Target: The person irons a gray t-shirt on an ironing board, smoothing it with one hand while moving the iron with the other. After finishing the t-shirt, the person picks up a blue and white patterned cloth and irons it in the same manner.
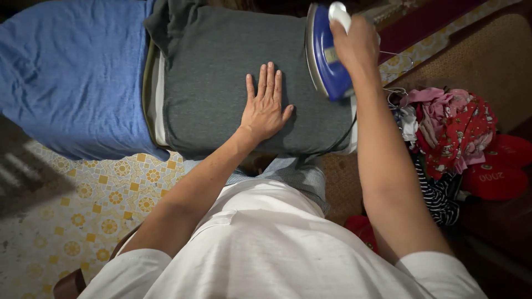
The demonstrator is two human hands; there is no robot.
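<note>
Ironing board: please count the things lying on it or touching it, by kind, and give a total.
Grey garment: 1
Blue cloth: 1
Blue and white iron, gripped by the right hand, tilted up on its edge: 1
Hands: 2; the left hand lies flat on the grey garment
Total: 5

Matt grey cloth (221, 72) (glossy plastic iron (328, 61))

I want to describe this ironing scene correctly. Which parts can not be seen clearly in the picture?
- Head view: the soleplate of the blue iron faces away; the right hand hides its handle.
- The grey garment is folded and cut by the top edge; its type is unclear.
- The board under the blue cloth is covered.
- The clothes pile is tangled.
- The left hand hides the cloth beneath.
</note>
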